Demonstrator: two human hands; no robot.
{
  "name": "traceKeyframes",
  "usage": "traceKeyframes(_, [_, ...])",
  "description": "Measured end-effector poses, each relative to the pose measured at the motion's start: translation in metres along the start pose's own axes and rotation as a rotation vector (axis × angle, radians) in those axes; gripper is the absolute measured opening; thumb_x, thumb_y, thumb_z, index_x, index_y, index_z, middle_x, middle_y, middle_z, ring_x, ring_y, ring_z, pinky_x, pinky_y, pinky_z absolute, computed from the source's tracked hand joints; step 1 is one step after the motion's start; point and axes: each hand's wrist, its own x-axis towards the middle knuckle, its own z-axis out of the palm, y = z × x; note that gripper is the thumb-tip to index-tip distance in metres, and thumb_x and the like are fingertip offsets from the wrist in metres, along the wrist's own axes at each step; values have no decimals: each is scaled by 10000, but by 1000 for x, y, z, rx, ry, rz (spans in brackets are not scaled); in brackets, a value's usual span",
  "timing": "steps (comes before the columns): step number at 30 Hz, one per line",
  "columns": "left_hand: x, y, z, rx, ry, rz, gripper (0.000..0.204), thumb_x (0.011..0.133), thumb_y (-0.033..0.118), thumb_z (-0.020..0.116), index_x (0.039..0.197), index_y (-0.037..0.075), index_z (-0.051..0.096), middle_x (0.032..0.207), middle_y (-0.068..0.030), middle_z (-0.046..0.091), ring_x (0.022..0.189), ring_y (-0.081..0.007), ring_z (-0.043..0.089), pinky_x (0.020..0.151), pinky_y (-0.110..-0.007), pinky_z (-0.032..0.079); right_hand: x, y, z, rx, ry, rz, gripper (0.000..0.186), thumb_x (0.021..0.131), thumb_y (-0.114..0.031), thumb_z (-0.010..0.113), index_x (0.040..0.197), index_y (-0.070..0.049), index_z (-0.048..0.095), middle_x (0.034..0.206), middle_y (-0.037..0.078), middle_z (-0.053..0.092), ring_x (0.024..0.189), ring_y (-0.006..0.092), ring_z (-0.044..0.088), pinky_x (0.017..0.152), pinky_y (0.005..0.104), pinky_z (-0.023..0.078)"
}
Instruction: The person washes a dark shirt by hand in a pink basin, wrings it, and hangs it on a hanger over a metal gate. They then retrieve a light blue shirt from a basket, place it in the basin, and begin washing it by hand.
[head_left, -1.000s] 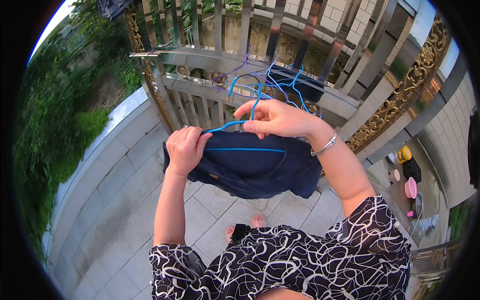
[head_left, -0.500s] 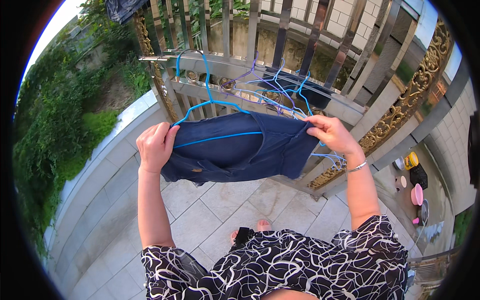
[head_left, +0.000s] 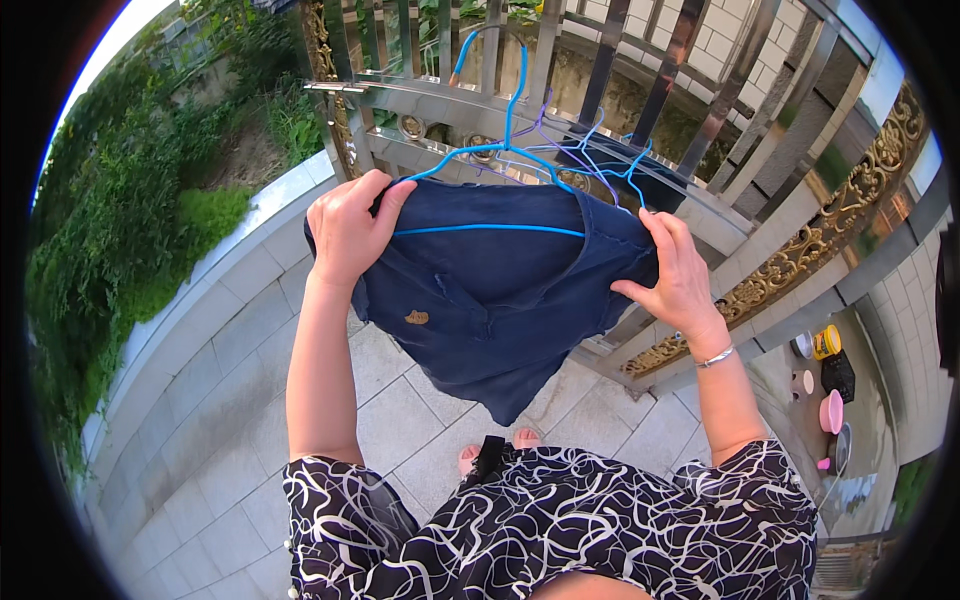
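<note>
A navy blue shirt (head_left: 480, 320) hangs spread on a bright blue clothes hanger (head_left: 515, 100) in front of me. Its neck opening faces me, with the hanger's lower bar showing across it, and a small tan patch sits on the chest. My left hand (head_left: 350, 225) is closed on the shirt's left shoulder, beside the hanger's arm. At the opposite shoulder, my right hand (head_left: 680, 275) holds the cloth, thumb lower on the front and fingers at the upper edge. The hook stands free above the shirt, in front of the metal fence.
Several blue and purple hangers (head_left: 590, 150) hang on the metal fence (head_left: 600, 75) behind the shirt. A low tiled wall (head_left: 230, 255) with greenery (head_left: 150, 170) curves along the left. To the right lie a pink basin (head_left: 831, 411), a yellow bucket (head_left: 827, 341) and a black crate (head_left: 838, 377).
The shirt's lower front has dropped open and hangs to a point, showing the tan patch. Hanger, shirt and left hand have shifted right in view; the right hand's thumb has spread from its fingers.
</note>
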Motion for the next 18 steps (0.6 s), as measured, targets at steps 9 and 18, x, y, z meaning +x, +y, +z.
traceKeyframes(9, [19,-7,-5,-184,-131,-227,260,769,304,622,708,52,595,522,-76,512,478,-186,497,466,-287,365,25,6,-17,-297,287,-292,745,453,-68,724,1151,-56,461,980,86,483,879,249,499,728,342,392])
traceKeyframes(18, [51,-6,-17,-265,-289,-307,267,763,294,622,724,30,607,572,-76,555,524,-156,510,512,-280,384,43,-13,-47,-372,350,-303,641,455,-173,694,1080,-124,561,899,70,504,718,222,486,606,325,369])
